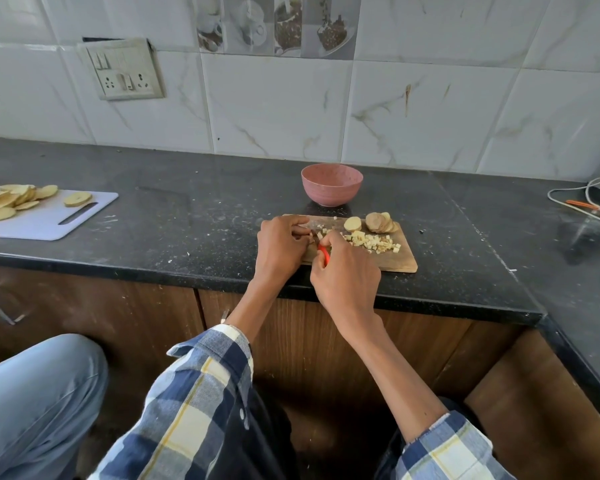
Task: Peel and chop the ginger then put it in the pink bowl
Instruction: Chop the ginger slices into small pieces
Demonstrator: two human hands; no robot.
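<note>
The right hand [343, 271] grips a red-handled knife [323, 255]; the left hand [280, 249] pinches ginger [311, 240] on the wooden board [404, 259], near the pink bowl [332, 184]. With fingertips so close to the blade, a slip could nick them.

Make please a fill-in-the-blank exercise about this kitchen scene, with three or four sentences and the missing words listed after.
1. The right hand grips a knife with a ____ handle.
2. The diced ginger lies on the ____ cutting board.
3. The pink bowl stands ____ the wooden board, nearer the wall.
4. The white cutting board on the left carries round ____.

Missing words: red; wooden; behind; slices
</note>
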